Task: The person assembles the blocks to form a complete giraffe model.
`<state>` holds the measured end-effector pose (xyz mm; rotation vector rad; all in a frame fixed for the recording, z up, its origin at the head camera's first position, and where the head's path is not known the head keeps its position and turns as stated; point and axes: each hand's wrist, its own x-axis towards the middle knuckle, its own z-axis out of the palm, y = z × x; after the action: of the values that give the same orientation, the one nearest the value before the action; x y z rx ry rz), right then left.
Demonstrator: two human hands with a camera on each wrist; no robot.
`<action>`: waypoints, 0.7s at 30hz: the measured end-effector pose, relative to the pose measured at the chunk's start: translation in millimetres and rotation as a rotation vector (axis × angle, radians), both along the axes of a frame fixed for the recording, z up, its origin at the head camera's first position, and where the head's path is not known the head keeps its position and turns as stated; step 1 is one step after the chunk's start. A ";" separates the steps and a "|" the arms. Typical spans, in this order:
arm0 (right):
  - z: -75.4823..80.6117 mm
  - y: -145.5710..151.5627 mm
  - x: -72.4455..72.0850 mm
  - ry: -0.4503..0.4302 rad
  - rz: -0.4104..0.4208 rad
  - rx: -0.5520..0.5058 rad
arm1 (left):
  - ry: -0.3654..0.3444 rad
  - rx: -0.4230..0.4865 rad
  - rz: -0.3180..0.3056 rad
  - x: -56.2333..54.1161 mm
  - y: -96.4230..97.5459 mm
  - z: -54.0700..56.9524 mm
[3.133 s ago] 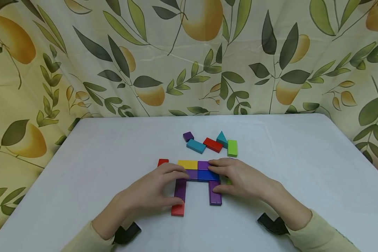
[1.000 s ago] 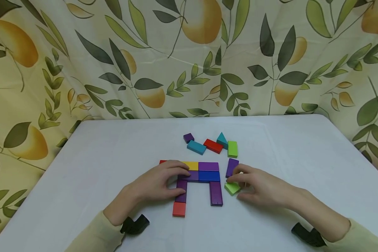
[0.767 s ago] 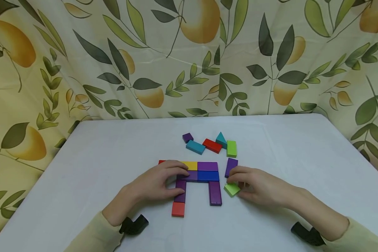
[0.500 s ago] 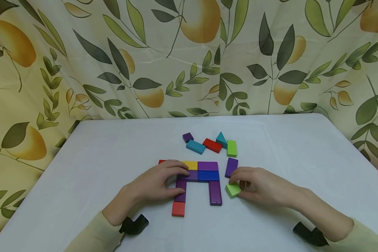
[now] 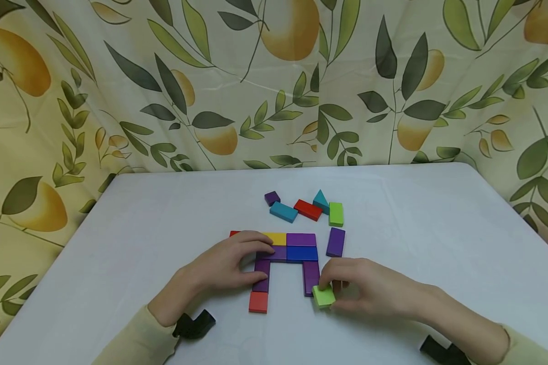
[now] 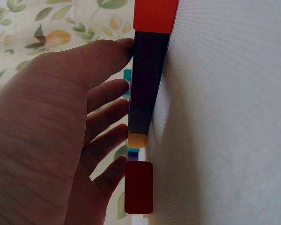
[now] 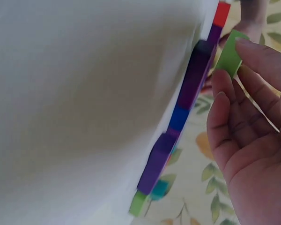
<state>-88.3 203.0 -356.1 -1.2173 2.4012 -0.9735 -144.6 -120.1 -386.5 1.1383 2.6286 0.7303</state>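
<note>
Head view — right grip (image 5: pixel 363 284) narrow around green block (image 5: pixel 323 298) — left grip (image 5: pixel 224 261) wide, loose.

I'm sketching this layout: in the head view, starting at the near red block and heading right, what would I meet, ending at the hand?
Near red block → right purple leg block → light green block → right hand.

Screened-off spot, room type unclear: white table (image 5: pixel 392 218), fruit-print cloth (image 5: pixel 278 101) hanging behind and at sides.
</note>
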 end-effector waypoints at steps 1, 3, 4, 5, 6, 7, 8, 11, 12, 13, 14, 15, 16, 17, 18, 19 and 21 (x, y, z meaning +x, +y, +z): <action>-1.0 -2.0 1.0 0.000 0.011 -0.002 | 0.000 0.001 -0.001 0.0 -0.1 -0.1; -3.0 -5.5 2.7 0.010 0.032 -0.004 | -0.001 0.003 -0.003 -0.2 -0.1 -0.1; -3.8 -7.1 3.3 0.009 0.036 0.008 | -0.002 0.004 -0.003 -0.1 -0.1 0.0; -4.7 -8.5 3.9 0.008 0.037 0.026 | -0.003 0.003 -0.003 -0.2 -0.2 0.0; -5.6 -9.9 4.7 0.016 0.036 0.047 | -0.004 0.003 -0.002 -0.2 -0.2 0.0; -6.2 -11.1 5.1 0.022 0.035 0.071 | -0.005 0.004 -0.002 -0.3 -0.1 0.0; -6.8 -12.1 5.5 0.031 0.035 0.093 | -0.006 0.005 -0.002 -0.4 -0.1 0.0; -7.4 -14.1 6.3 0.063 0.034 0.161 | -0.006 0.005 -0.002 -0.5 0.1 -0.2; -7.3 -14.4 6.4 0.074 0.036 0.174 | -0.005 0.004 -0.003 -0.6 0.1 -0.3; -7.1 -14.5 6.4 0.079 0.039 0.183 | -0.004 0.004 -0.003 -0.6 0.1 -0.5; -6.9 -14.4 6.5 0.085 0.041 0.190 | -0.002 0.005 -0.005 -0.7 0.0 -0.5; -6.6 -14.1 6.5 0.090 0.044 0.195 | 0.001 0.004 -0.007 -0.8 -0.1 -0.6; -6.3 -13.6 6.6 0.094 0.045 0.198 | 0.004 0.005 -0.008 -0.9 -0.2 -0.7; -6.1 -13.0 6.5 0.096 0.048 0.198 | 0.005 0.005 -0.009 -0.9 -0.3 -0.6; -5.9 -12.4 6.4 0.099 0.051 0.196 | 0.006 0.007 -0.009 -1.0 -0.4 -0.6; -5.8 -11.7 6.1 0.105 0.055 0.194 | 0.006 0.007 -0.009 -0.9 -0.4 -0.5; -6.1 -10.5 5.6 0.125 0.064 0.185 | 0.006 0.006 -0.009 -0.7 -0.6 -0.3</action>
<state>-82.7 192.4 -362.2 -1.3114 2.4655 -0.6574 -145.3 -120.7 -386.8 1.1546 2.6263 0.7352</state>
